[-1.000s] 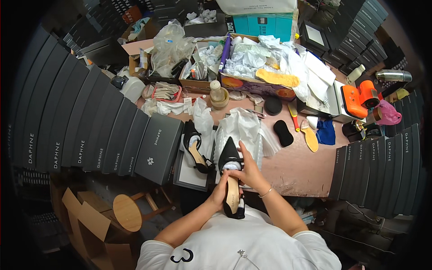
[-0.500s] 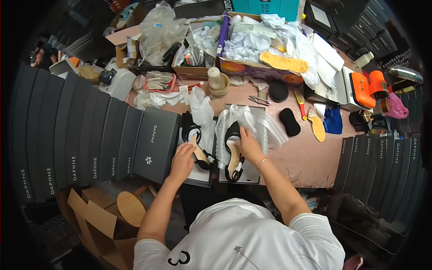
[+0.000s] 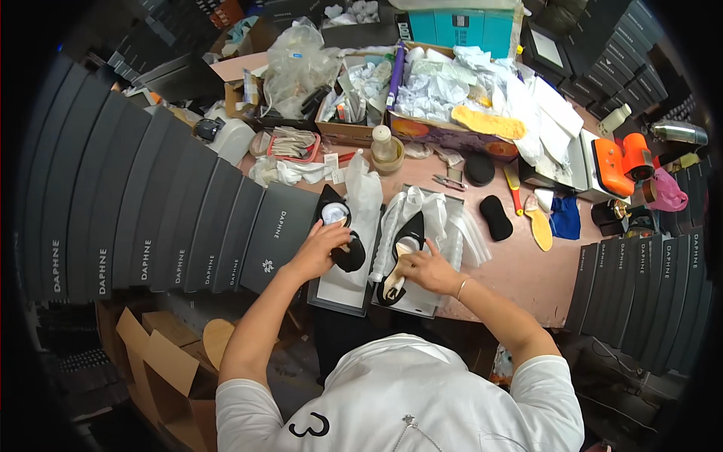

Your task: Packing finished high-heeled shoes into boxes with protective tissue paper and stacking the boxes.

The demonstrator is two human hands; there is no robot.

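My left hand (image 3: 319, 250) is closed around the side of a black slingback sandal (image 3: 349, 258), which is tilted over the left box half (image 3: 337, 295). White stuffing fills this sandal's toe. A matching black sandal (image 3: 410, 228) lies in the right box half (image 3: 419, 303), its beige insole partly showing. My right hand (image 3: 429, 270) bends over that insole with its fingers pressed together on the sandal's middle; the exact grip is partly hidden. White tissue paper (image 3: 363, 192) stands up out of the left half, and more tissue (image 3: 433, 205) lies behind the right sandal.
Grey shoeboxes (image 3: 162, 203) stand in a row at the left, others (image 3: 640, 286) at the right. Along the back are a carton of crumpled paper (image 3: 444, 129) and a plastic bottle (image 3: 382, 140). Thread snips (image 3: 449, 183), a black pad (image 3: 495, 218) and an insole (image 3: 538, 226) lie on the pink table (image 3: 520, 279).
My left hand has lifted and tilted the left sandal. My right hand has slid from the right sandal's toe back toward its insole. The whole view has shifted slightly.
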